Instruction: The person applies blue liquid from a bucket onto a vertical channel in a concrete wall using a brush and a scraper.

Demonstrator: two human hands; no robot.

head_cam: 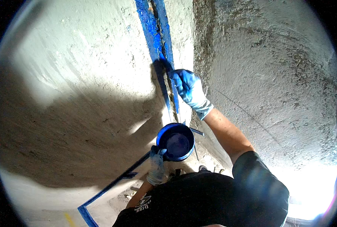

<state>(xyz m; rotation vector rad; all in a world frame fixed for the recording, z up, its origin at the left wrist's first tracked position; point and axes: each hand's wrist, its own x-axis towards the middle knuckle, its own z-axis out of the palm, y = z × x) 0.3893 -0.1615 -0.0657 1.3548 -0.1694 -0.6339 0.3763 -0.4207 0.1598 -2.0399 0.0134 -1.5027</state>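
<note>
My right hand (187, 86), in a white glove stained blue, is closed on a blue-covered tool, likely a brush (165, 62), whose end meets the painted strip. The tool's handle is mostly hidden in my fist. A blue strip (148, 31) with a dark crack along it runs down the rough wall. Below, my left hand (157, 164), in a stained, translucent glove, grips the rim of a round blue container (175, 142) with dark blue contents. The container is tilted so that its inside shows.
Rough plastered wall (256, 71) curves around on both sides. A narrow blue line (108, 187) bends across the lower left, near a yellow mark (69, 220). Rubble (128, 194) lies low down, and a shoe tip (203, 168) shows beyond my shirt. Bright light glares at lower right.
</note>
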